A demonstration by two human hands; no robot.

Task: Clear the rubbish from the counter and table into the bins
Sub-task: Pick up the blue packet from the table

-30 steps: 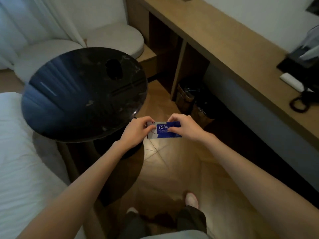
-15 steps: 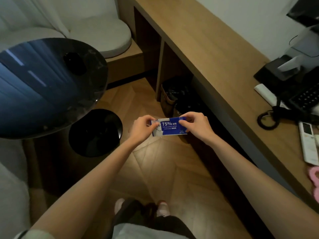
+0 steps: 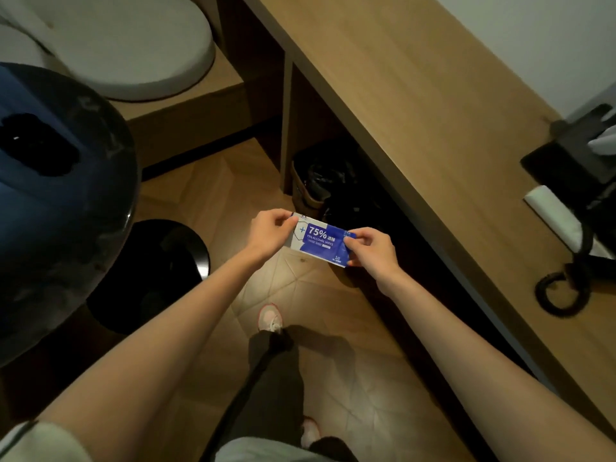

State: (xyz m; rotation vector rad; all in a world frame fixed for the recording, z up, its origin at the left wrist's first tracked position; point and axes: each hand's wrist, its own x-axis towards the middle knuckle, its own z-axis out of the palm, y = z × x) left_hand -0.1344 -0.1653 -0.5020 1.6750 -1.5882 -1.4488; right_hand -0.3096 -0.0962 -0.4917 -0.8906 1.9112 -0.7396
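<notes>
A blue and white alcohol wipes packet [image 3: 319,241] marked 75% is held flat above the wooden floor. My left hand [image 3: 268,233] pinches its left end and my right hand [image 3: 371,251] pinches its right end. Just beyond the packet, under the wooden counter [image 3: 416,105], stand two bins lined with black bags: one [image 3: 315,186] in the open compartment, the other [image 3: 353,208] to its right, partly hidden by the packet and my right hand.
A round black table [image 3: 66,201] with a dark round base [image 3: 156,261] stands at the left. On the counter's right end lie a black telephone with coiled cord [image 3: 566,288] and a white remote [image 3: 553,215]. Pale round cushions [image 3: 126,45] lie behind.
The view has swung right and closer to the counter and bins. Both hands still hold the packet, now stretched a little wider and tilted down to the right.
</notes>
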